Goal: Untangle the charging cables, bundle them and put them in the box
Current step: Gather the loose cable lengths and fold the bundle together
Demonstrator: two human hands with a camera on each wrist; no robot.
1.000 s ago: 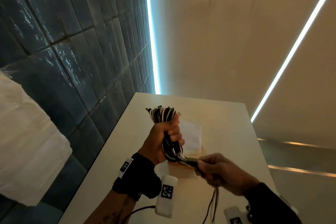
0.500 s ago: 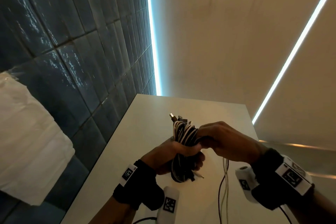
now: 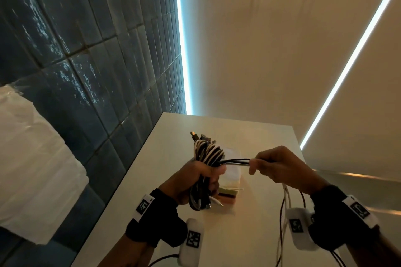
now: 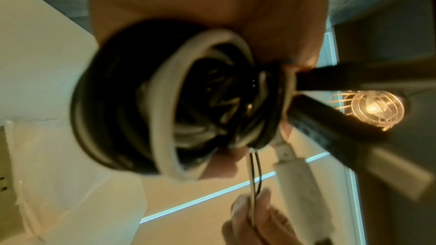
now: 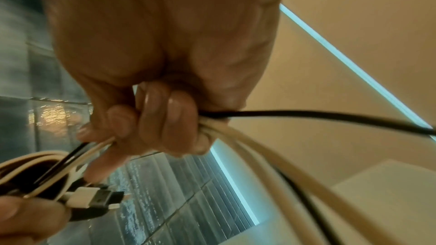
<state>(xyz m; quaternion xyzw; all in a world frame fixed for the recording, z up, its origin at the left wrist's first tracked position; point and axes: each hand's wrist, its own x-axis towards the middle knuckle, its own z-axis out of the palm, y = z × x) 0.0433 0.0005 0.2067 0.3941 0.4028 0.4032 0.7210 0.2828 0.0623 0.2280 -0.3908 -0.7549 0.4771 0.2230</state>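
Left hand grips the coiled cable bundle, right hand pinches loose tails beside it; wrapping looks unfinished, boxing remains.

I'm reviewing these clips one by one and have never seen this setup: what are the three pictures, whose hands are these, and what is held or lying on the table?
No robot here: a person works bare-handed, wearing one camera on the head and one on each wrist. The wide picture is the head view; the two close-ups look along each hand. The left hand grips a coiled bundle of black and white charging cables, with USB plugs sticking out at the top. The right hand pinches a few loose strands leading from the bundle; their tails hang down past the wrist. On the white table, behind the bundle, stands a pale box on something striped that I cannot identify.
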